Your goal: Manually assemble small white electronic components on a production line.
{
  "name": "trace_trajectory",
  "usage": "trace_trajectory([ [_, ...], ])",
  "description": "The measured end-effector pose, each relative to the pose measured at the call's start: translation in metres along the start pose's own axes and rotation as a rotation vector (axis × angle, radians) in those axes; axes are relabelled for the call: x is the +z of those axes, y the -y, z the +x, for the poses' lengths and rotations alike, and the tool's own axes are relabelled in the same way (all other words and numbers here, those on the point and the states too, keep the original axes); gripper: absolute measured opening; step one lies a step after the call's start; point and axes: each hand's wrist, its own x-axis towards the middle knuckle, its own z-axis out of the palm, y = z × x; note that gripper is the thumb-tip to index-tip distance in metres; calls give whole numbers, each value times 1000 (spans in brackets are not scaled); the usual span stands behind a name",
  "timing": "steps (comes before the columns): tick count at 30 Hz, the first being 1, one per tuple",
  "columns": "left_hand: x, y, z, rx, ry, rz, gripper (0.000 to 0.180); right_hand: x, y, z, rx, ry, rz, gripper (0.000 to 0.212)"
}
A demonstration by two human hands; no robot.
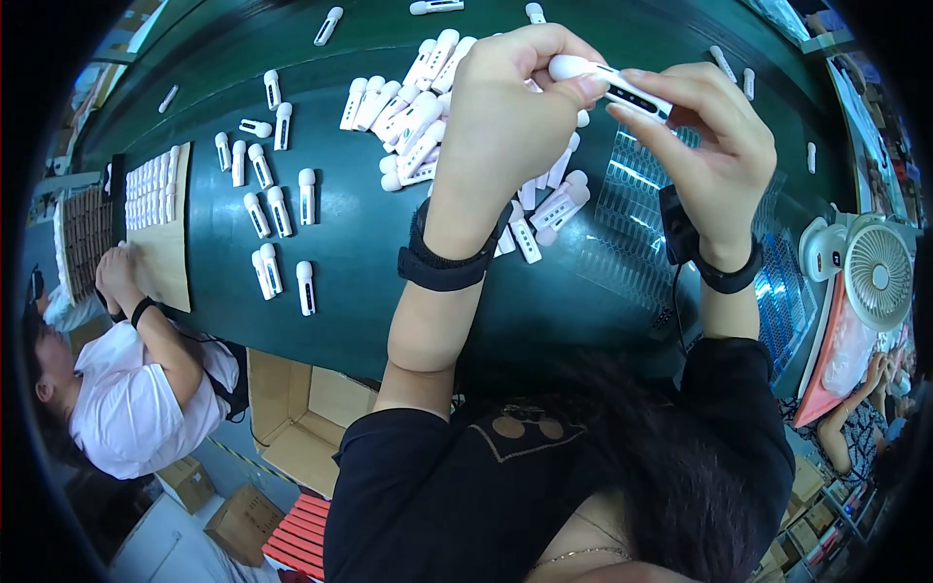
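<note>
Between my two hands, above the table, is a small white wand-shaped device (622, 85) with a rounded head and a dark panel along its side. My left hand (510, 121) pinches it near the round head with thumb and fingers. At its other end, my right hand (719, 146) has it between thumb and fingertips. Below and beyond my left hand lies a loose pile of similar white devices (418, 121), partly hidden by that hand and wrist. A clear sheet with rows of small cut shapes (632, 209) lies on the green table (360, 282) under my right hand.
Several more devices (307, 194) lie spread to the left. Beyond them a co-worker's hands (117, 277) are at a cardboard sheet (160, 262) carrying rows of devices. A white fan (878, 262) stands at the right. An open carton (292, 428) sits below the table edge.
</note>
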Motion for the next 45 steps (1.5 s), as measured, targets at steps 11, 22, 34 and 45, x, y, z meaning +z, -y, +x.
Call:
trace_trajectory([
  [11,-19,-21,11,19,-287,268,38,39,-174,5,400,227,-293,28],
  [22,-28,-28,9,-14,-210,-42,32,142,-164,75,398,782,-540,23],
  [34,-44,-41,-3,78,-145,-112,25,31,-22,45,276,100,70,18],
  [45,-52,-38,2,-32,-44,-231,28,4,-20,-1,365,8,414,27],
])
